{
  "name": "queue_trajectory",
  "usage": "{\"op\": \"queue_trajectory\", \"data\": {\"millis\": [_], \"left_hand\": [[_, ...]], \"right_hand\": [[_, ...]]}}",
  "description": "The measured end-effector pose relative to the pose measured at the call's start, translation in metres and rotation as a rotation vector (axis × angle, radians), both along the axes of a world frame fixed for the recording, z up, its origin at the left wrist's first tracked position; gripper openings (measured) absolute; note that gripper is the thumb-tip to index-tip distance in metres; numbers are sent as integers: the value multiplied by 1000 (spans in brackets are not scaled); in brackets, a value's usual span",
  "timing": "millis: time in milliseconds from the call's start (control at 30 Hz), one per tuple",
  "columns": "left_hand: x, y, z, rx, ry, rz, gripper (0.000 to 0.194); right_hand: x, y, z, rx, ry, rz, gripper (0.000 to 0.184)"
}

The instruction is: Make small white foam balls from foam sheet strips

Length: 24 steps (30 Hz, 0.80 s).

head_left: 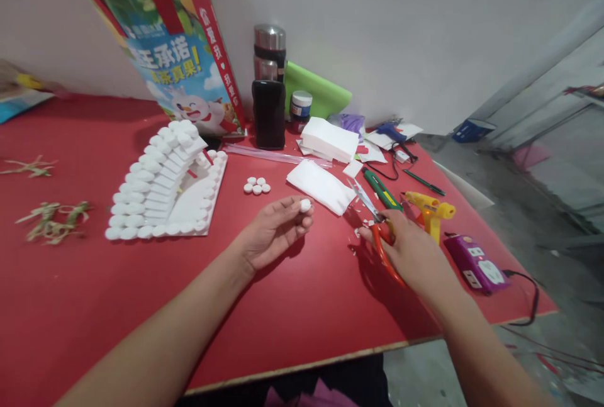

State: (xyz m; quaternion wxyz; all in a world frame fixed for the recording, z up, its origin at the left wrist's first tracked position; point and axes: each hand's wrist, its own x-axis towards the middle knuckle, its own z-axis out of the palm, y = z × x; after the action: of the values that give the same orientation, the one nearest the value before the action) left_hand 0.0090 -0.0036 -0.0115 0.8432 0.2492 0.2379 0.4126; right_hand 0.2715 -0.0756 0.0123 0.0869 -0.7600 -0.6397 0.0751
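Between the thumb and fingers of my left hand (274, 234) is a small white rounded piece (306, 205), perhaps wrapped in tissue. My right hand (418, 253) grips orange-handled scissors (381, 255), their blades pointing away to the upper left and slightly parted. A folded white tissue (321, 184) lies just beyond both hands, with white scraps near the blades. Several similar white pieces (257, 189) sit in a cluster beyond my left hand. To the left stands a white model (158, 190) with steps, edged by rows of these rounded pieces.
A yellow glue gun (431, 211), a green utility knife (381, 188) and a purple power socket (476, 263) lie at the right. Behind are a phone (268, 114), a flask (270, 39), a jar (301, 105) and a printed bag (184, 67). The red table (302, 331) ends near me.
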Motion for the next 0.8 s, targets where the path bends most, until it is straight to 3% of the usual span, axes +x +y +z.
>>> {"op": "queue_trajectory", "data": {"millis": [133,233,367,433,500,567,667,800], "left_hand": [[-1,1,0,30,-20,4,22],[-1,1,0,52,-15,20,25],[-1,1,-1,143,107,102,26],[-1,1,-1,223,215,157,26],[-2,1,-1,318,306,228,29],[-4,1,0,428,380,313,38],[-6,1,4,602,491,414,47],[-7,0,6,778,637,423,48]], "right_hand": [[14,14,-11,-103,-224,-41,49],[16,20,-8,-167,-338,18,37],[0,26,21,-246,-379,91,27],[-15,34,40,-144,-339,113,27],[-34,45,54,29,-131,205,31],[-51,57,57,66,270,301,31],[-68,70,41,-79,774,312,38],[-72,76,9,-336,1342,236,48]]}}
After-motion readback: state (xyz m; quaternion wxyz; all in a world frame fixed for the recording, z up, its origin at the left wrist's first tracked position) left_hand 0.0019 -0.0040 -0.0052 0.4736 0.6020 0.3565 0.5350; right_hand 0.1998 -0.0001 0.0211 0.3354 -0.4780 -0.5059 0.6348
